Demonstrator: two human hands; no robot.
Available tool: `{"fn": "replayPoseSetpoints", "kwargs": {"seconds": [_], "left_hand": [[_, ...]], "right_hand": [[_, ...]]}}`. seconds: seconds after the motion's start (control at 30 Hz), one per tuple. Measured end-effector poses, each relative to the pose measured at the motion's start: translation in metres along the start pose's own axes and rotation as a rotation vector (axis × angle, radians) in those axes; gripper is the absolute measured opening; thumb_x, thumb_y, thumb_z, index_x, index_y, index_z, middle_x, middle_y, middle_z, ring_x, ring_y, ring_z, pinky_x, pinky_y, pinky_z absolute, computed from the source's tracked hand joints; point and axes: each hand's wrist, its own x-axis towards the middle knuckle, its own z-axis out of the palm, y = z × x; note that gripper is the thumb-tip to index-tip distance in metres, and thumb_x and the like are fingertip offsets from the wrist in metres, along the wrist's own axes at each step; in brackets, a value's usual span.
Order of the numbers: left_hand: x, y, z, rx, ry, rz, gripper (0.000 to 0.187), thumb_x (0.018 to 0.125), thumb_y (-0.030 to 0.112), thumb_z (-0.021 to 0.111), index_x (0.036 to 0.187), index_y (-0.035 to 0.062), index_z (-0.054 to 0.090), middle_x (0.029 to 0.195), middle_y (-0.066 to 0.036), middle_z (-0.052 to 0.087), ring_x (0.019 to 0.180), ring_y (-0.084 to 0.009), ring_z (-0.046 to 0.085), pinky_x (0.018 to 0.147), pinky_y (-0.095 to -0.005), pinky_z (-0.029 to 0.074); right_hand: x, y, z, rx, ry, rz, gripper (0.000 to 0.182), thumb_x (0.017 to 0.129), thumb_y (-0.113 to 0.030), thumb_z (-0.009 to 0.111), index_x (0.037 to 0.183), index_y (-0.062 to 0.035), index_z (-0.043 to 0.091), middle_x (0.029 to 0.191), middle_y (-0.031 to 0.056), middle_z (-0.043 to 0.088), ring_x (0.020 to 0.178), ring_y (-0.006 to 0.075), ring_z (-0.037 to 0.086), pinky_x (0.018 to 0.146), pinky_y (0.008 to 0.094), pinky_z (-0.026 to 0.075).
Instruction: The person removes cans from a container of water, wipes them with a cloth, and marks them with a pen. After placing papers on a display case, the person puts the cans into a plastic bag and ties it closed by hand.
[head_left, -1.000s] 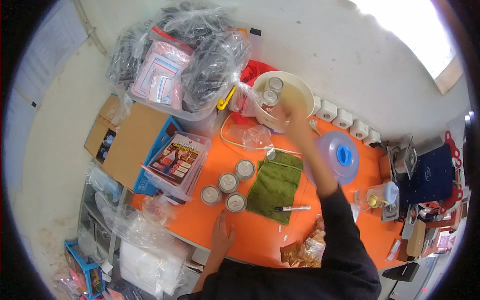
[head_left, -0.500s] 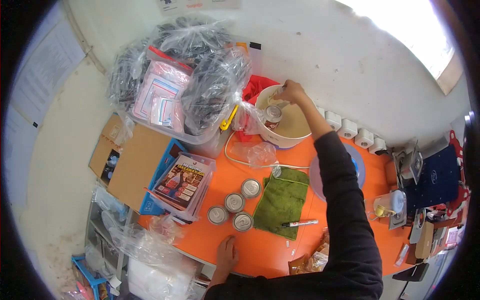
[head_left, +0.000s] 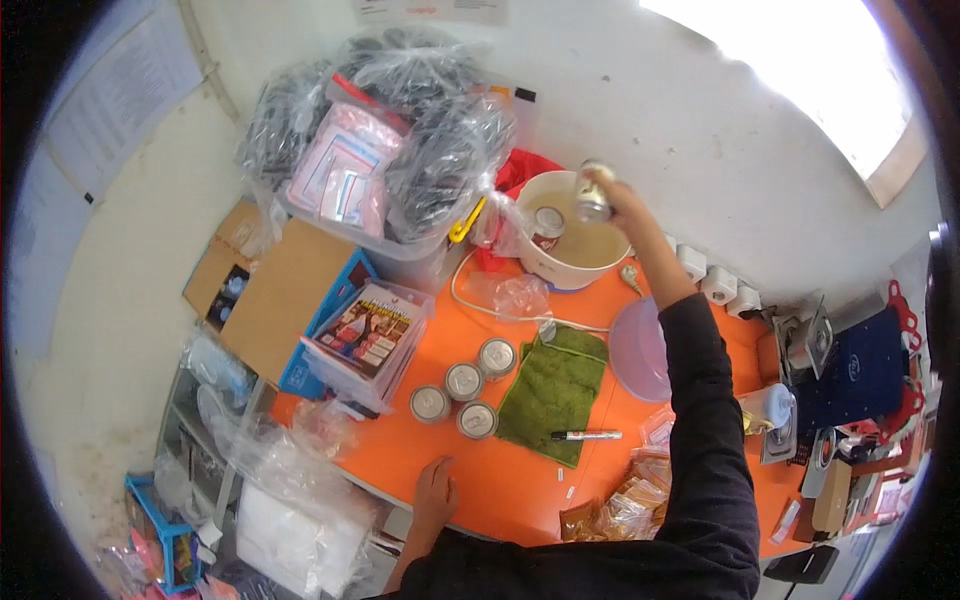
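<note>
A light-coloured can (head_left: 591,193) is gripped in my right hand (head_left: 622,205), tilted above the right side of a white bucket (head_left: 573,277). Cloudy liquid fills the bucket's lower part, and a brown can (head_left: 547,228) stands in it. My left hand (head_left: 434,494) lies at the orange table's front edge, fingers loosely stretched and holding nothing. Just beyond it, several silver-topped cans (head_left: 464,382) stand grouped. A green cloth (head_left: 553,390) lies to their right, with a marker pen (head_left: 588,435) across its lower edge.
A clear tub of plastic-wrapped goods (head_left: 400,170) stands behind on the left. Nearer are a cardboard box (head_left: 296,300) and a container of leaflets (head_left: 370,335). Brown packets (head_left: 625,505) lie beside my right sleeve. A purple lid (head_left: 640,350) lies right of the cloth.
My right hand has risen from inside the bucket, lifting a can into view. My left hand stays by the table edge. The camera view has shifted slightly.
</note>
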Motion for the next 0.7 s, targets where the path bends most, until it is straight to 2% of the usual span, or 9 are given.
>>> {"fn": "replayPoseSetpoints", "kwargs": {"seconds": [0.2,0.3,0.33,0.37,0.43,0.47,0.53,0.63,0.7], "left_hand": [[0.007,-0.001,-0.005,0.005,0.026,0.053,0.037,0.075,-0.002,0.054,0.112,0.0004,0.054,0.108,-0.018,0.056,0.099,-0.0362,0.054,0.085,-0.0419,0.045],[-0.021,0.008,-0.002,-0.002,-0.017,0.057,0.036,0.075,-0.002,0.054,0.11,0.0014,0.056,0.106,-0.018,0.057,0.097,-0.0357,0.055,0.084,-0.042,0.046],[-0.005,0.004,-0.006,-0.021,-0.03,0.097,0.035,0.074,-0.002,0.054,0.109,0.0021,0.057,0.106,-0.017,0.058,0.097,-0.0351,0.056,0.083,-0.0419,0.046],[0.01,0.001,-0.005,-0.02,-0.013,0.112,0.035,0.074,-0.002,0.054,0.109,0.0021,0.057,0.106,-0.017,0.058,0.097,-0.0351,0.056,0.083,-0.0419,0.046],[-0.007,0.006,-0.003,-0.007,0.009,0.067,0.035,0.073,-0.003,0.054,0.107,0.0038,0.059,0.103,-0.015,0.059,0.095,-0.0333,0.057,0.082,-0.0407,0.047],[-0.015,0.007,-0.002,-0.011,0.001,0.066,0.035,0.073,-0.003,0.054,0.107,0.0038,0.059,0.103,-0.015,0.059,0.095,-0.0333,0.057,0.082,-0.0407,0.047],[-0.008,0.0,-0.001,-0.034,-0.058,0.132,0.036,0.071,-0.004,0.055,0.105,0.0045,0.06,0.101,-0.014,0.06,0.094,-0.0318,0.058,0.081,-0.0394,0.048],[-0.008,0.004,0.001,-0.035,-0.043,0.087,0.037,0.069,-0.004,0.055,0.105,0.0048,0.06,0.1,-0.013,0.06,0.094,-0.0311,0.058,0.08,-0.0385,0.049],[-0.005,0.004,0.001,-0.053,-0.054,0.092,0.037,0.069,-0.004,0.055,0.104,0.0048,0.06,0.101,-0.013,0.06,0.094,-0.0309,0.058,0.079,-0.0385,0.048]], "right_hand": [[0.026,0.001,-0.001,-0.318,0.002,-0.029,0.053,0.079,-0.034,0.071,0.114,0.0,0.051,0.101,0.0138,0.059,0.084,0.024,0.063,0.068,0.0387,0.055],[-0.003,0.008,-0.002,-0.073,0.539,-0.238,0.052,0.077,-0.032,0.073,0.108,0.0049,0.054,0.1,0.0155,0.06,0.084,0.0216,0.062,0.064,0.0352,0.052],[-0.003,0.013,-0.012,-0.205,0.187,-0.117,0.049,0.076,-0.03,0.073,0.104,0.0054,0.055,0.098,0.0153,0.06,0.084,0.0214,0.062,0.059,0.0325,0.052],[0.008,0.005,-0.015,-0.202,0.181,-0.139,0.049,0.076,-0.03,0.073,0.104,0.0054,0.055,0.098,0.0153,0.06,0.084,0.0214,0.062,0.059,0.0325,0.052],[-0.024,0.018,-0.012,-0.412,0.526,-0.437,0.051,0.076,-0.031,0.073,0.104,0.0061,0.054,0.095,0.0141,0.06,0.083,0.022,0.062,0.059,0.0311,0.052],[-0.027,0.023,0.0,-0.175,0.812,-0.338,0.056,0.076,-0.035,0.072,0.106,0.0069,0.052,0.092,0.0116,0.06,0.081,0.0215,0.062,0.061,0.0317,0.052],[-0.016,0.055,-0.026,-0.189,0.25,-0.123,0.056,0.078,-0.038,0.069,0.11,0.004,0.051,0.092,0.0094,0.06,0.08,0.0186,0.062,0.063,0.0305,0.052],[-0.129,0.086,0.043,-0.327,0.076,-0.346,0.053,0.08,-0.032,0.069,0.119,-0.0026,0.047,0.102,0.0094,0.059,0.083,0.0186,0.062,0.066,0.03,0.051],[-0.169,0.116,0.075,-0.405,-0.207,-0.477,0.066,0.069,-0.025,0.077,0.121,-0.0023,0.045,0.104,0.0124,0.059,0.095,0.0243,0.06,0.08,0.0372,0.049]]}}
